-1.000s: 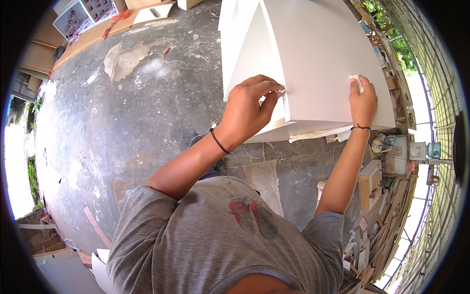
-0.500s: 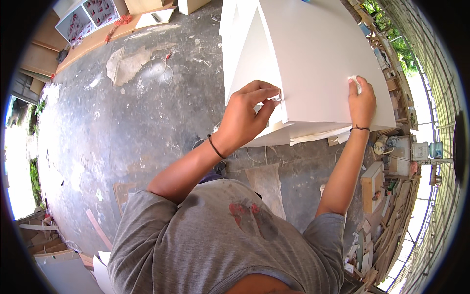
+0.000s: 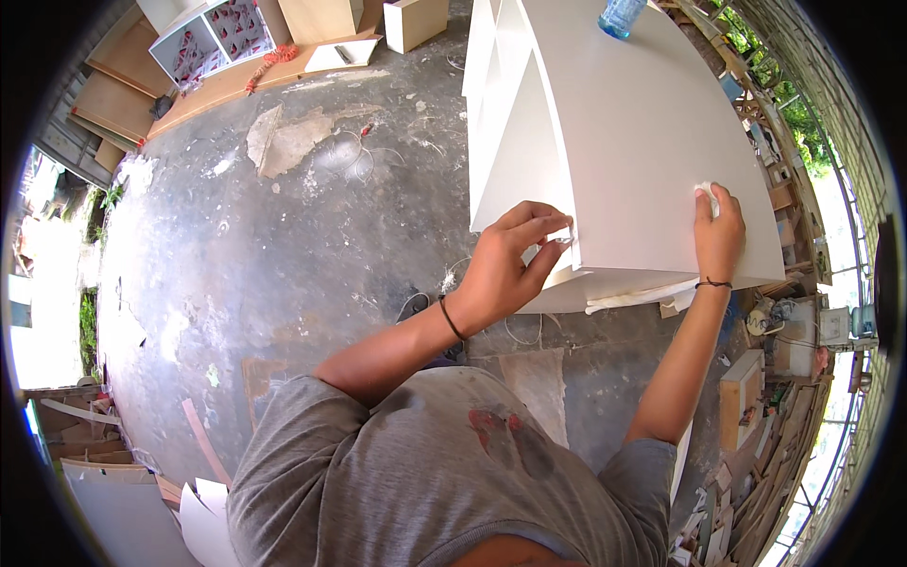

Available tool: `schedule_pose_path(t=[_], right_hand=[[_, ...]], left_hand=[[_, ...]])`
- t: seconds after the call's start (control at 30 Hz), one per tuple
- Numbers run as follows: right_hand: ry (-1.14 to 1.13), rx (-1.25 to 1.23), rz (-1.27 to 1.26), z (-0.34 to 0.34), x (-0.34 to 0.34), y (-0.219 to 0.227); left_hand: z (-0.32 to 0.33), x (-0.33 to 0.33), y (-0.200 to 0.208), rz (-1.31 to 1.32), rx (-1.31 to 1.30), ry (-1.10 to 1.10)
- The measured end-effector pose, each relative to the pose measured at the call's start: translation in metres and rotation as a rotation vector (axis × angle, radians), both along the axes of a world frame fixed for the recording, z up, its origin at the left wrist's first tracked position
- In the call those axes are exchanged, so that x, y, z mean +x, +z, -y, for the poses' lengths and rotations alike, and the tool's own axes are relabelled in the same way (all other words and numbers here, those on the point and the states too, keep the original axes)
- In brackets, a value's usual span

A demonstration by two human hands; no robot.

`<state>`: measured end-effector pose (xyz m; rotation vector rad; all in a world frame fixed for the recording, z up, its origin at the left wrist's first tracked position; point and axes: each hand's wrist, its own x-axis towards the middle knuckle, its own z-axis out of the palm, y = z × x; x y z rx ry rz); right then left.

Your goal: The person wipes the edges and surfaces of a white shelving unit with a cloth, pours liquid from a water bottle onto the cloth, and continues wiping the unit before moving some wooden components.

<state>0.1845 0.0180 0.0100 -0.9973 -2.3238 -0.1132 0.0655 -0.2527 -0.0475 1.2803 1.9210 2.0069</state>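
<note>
left hand (image 3: 510, 260) is pinching a white scrap (image 3: 565, 236) beside the smooth, sharp-edged cabinet (image 3: 633, 156); right hand (image 3: 720, 236) is gripping a white wad (image 3: 710, 197); scuffed floor (image 3: 293, 246) is stretching leftward.

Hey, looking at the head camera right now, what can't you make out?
All in the head view:
Small white piece: too small to identify, partly covered by the left hand.
White wad: mostly hidden by the right hand; its material isn't clear.
Blue bottle: its top is cut off by the upper edge.
White cabinet: its far end is cut off by the upper edge.
</note>
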Motion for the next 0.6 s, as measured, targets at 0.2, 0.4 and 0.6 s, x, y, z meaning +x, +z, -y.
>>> schedule_pose_path(t=[0.2, 0.4, 0.6], right_hand=[[0.005, -0.002, 0.005, -0.001, 0.0, -0.001], [0.015, 0.01, 0.005, -0.002, 0.001, -0.002], [0.013, -0.005, 0.01, 0.002, -0.002, 0.002]], left_hand=[[-0.003, -0.008, -0.004, -0.057, 0.021, -0.007], [-0.012, -0.012, -0.002, -0.041, -0.003, 0.07], [-0.015, -0.012, -0.003, -0.028, -0.04, 0.105]])
